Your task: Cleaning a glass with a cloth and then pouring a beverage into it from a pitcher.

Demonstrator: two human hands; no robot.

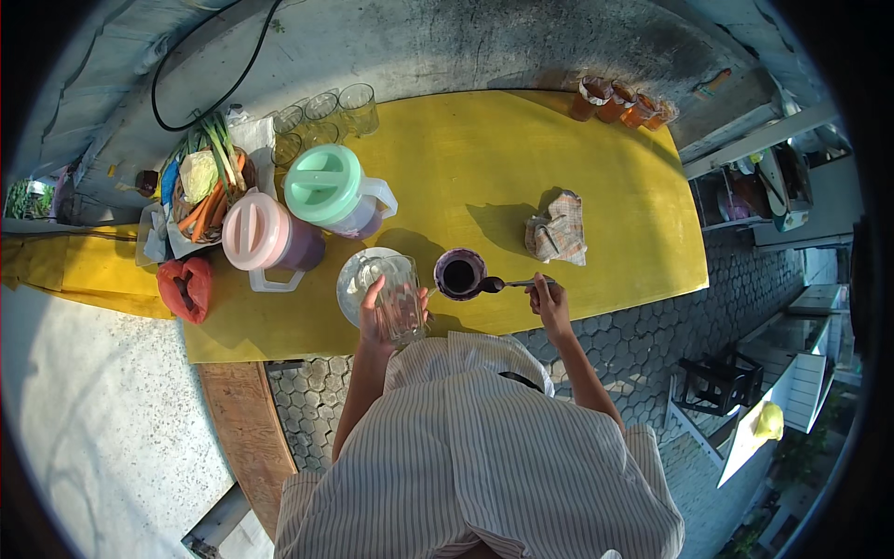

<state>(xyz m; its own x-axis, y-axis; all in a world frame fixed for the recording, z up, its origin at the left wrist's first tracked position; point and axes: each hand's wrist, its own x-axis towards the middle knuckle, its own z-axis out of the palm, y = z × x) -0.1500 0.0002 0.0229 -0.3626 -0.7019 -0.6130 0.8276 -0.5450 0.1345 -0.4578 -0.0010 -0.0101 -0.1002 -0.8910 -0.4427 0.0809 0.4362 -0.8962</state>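
My left hand grips a clear glass mug, tilted above the near side of a pale round plate. In my right hand is the handle of a metal spoon; its bowl, coated in something dark, is at the right rim of a small cup with dark contents and purple-stained edges. A crumpled checked cloth lies beyond my right hand. Behind the plate stand a pitcher with a mint-green lid and one with a pink lid, both with purple contents.
Upturned or upright glasses, which I cannot tell, stand at the back left of the yellow table. A vegetable basket and a red plastic bag are at left. Several glasses of amber drink line the back right. A wooden bench lies near left.
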